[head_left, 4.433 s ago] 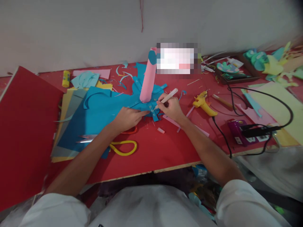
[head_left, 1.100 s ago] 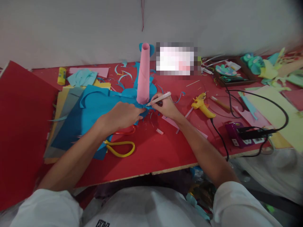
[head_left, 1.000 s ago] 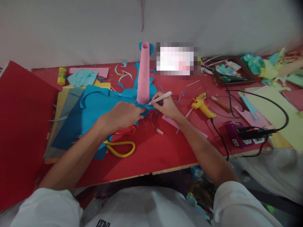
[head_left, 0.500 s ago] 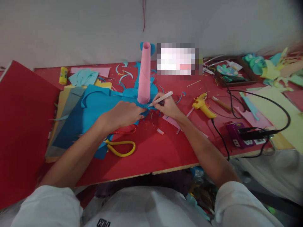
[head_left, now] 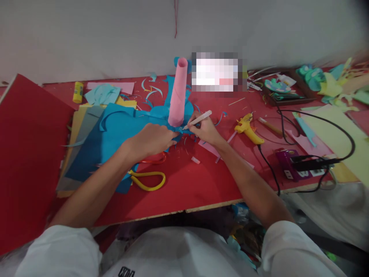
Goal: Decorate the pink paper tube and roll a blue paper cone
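Observation:
A pink paper tube [head_left: 178,94] stands, leaning slightly right, on a blue paper cutout [head_left: 158,112]; blue rounded pieces show behind its open top. My right hand [head_left: 205,129] is closed around a white pen [head_left: 201,117], tip down at a small blue paper strip [head_left: 182,130] by the tube's base. From the other side, my left hand [head_left: 152,142] has its index finger and thumb closed on the blue paper there, partly hiding it. Below that hand lie scissors with one red and one yellow handle [head_left: 150,181]; their blades are mostly covered by my left forearm.
Stacked coloured sheets [head_left: 83,154] lie left, near a glue stick [head_left: 77,92] and a red board [head_left: 31,161]. At right are a yellow hot glue gun [head_left: 248,129], a purple box [head_left: 291,165] with black cables and a dark tray [head_left: 300,100]. Paper scraps are scattered around.
Since the oldest frame, the tube has turned, taking its blue rounded pieces to the back, and my left hand has closed in on the paper. In the last half second the tube tilted right.

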The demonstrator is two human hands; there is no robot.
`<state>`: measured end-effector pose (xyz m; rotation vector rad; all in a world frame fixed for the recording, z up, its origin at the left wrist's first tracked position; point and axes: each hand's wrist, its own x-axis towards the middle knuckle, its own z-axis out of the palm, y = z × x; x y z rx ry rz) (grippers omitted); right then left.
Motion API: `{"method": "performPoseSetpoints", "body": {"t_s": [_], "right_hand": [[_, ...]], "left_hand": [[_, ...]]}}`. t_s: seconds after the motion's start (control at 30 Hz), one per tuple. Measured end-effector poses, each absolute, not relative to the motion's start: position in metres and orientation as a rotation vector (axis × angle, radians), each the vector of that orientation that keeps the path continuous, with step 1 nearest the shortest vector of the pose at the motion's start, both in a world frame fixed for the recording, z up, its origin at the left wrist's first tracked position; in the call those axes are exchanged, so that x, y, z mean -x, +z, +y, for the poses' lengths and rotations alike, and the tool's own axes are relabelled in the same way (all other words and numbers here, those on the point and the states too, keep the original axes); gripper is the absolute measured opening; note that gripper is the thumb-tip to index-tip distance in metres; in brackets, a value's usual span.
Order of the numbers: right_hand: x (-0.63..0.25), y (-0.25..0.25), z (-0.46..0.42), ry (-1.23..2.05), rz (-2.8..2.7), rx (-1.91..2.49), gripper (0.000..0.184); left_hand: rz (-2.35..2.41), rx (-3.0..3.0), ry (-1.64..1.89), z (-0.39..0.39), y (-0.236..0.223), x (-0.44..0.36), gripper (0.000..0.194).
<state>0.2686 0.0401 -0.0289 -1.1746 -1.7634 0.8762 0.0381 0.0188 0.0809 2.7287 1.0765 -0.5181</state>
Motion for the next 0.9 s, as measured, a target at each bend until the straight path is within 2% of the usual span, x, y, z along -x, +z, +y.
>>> {"method": "performPoseSetpoints", "body": {"t_s": [0.47, 0.9], "right_hand": [[-0.2679, -0.0291, 0.0398, 0.881, -1.765, 1.093, 0.033], [-0.2676, -0.0269, 0.0402, 0.924, -1.758, 1.118, 0.026]], "left_hand": [[1.076, -2.729, -0.525, 0.019, 0.0823, -0.0388, 0.04], [1.066, -2.716, -0.515, 0.0186, 0.0842, -0.0402, 0.041]]}}
